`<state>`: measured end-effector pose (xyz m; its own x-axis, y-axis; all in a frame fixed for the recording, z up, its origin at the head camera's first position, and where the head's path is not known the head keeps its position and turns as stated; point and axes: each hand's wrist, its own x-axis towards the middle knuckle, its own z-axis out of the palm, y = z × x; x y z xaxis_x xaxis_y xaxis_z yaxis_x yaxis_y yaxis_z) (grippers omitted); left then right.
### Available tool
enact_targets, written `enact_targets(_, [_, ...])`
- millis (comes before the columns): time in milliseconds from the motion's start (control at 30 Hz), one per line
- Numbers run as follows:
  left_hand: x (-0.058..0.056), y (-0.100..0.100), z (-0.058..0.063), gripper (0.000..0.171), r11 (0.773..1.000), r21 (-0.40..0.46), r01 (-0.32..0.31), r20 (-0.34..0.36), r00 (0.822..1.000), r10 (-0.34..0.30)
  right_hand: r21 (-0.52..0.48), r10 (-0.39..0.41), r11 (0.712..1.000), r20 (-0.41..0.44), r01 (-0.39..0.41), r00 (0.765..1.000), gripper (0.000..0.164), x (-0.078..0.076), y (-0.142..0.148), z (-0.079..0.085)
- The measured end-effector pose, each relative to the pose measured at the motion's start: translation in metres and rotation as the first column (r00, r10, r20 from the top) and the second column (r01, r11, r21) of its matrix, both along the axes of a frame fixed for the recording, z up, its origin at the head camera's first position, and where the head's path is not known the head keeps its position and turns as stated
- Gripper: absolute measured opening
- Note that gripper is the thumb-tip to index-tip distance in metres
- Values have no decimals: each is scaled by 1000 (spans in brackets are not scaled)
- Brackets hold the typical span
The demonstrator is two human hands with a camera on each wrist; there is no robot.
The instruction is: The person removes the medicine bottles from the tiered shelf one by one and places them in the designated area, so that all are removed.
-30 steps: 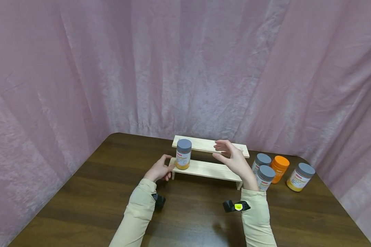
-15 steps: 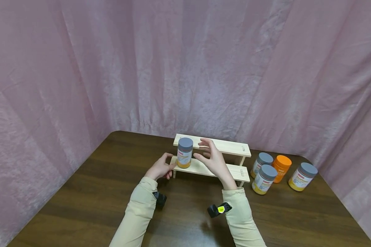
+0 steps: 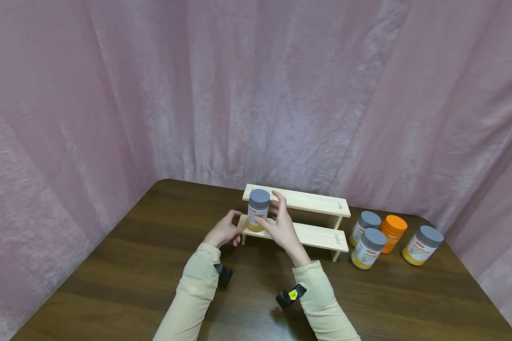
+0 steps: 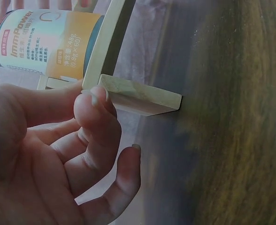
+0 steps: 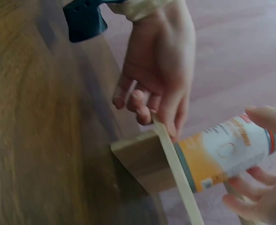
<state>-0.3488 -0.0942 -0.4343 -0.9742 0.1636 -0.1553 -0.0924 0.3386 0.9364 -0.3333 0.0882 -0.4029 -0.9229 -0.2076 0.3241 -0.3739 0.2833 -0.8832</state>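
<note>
Head view: right hand has moved left, fingers now curl round grey-lid jar standing on lower shelf. Left hand still grips shelf's left end.
</note>
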Motion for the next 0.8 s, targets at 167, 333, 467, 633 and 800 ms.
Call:
enact_targets(167, [1, 5, 0, 48, 1000, 0, 5, -10, 1000, -5, -22, -72, 997, 8, 72, 997, 86, -3, -9, -5])
enact_targets(333, [1, 8, -2, 47, 1000, -18, 1, -19, 1000, -1, -19, -164, 986, -25, 163, 986, 88, -7, -13, -12])
enact_targets(467, [2, 8, -2, 48, 999, -32, -3, -18, 1000, 2, -23, -210, 978, -63, 209, 976, 83, -10, -15, -17])
enact_targets(633, [2, 5, -2, 49, 1000, -20, 1, -17, 1000, -1, -32, -217, 976, -104, 215, 971, 72, -11, -15, -17])
enact_targets(800, [2, 1, 0, 48, 1000, 2, -4, -6, 1000, 4, -35, -204, 979, -94, 201, 974, 70, -9, -10, -4])
